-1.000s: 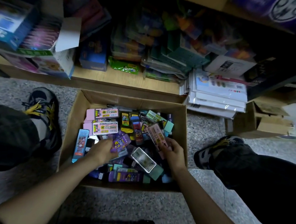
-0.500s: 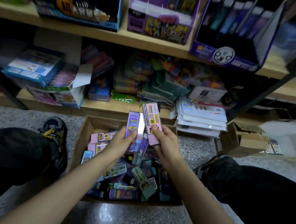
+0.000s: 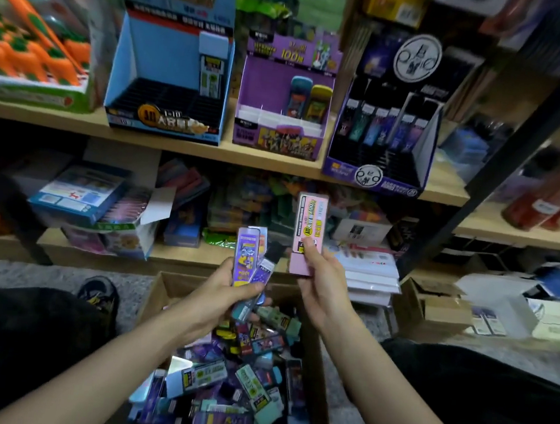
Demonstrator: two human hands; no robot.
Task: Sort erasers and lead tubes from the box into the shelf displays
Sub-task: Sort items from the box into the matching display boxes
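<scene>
Gripping several slim items at once is the main hazard. The left hand (image 3: 226,290) clamps a fanned bundle of purple lead tubes (image 3: 246,260). The lowest tubes protrude below its fingers and could slip into the cardboard box (image 3: 161,291) directly beneath both hands. The right hand (image 3: 321,280) pinches a pink eraser (image 3: 308,235) by its lower end only, so the eraser may pivot. The purple display (image 3: 267,84), above and ahead of the hands, has narrow slots, and misaligned insertion could topple the two packs (image 3: 308,103) standing there.
</scene>
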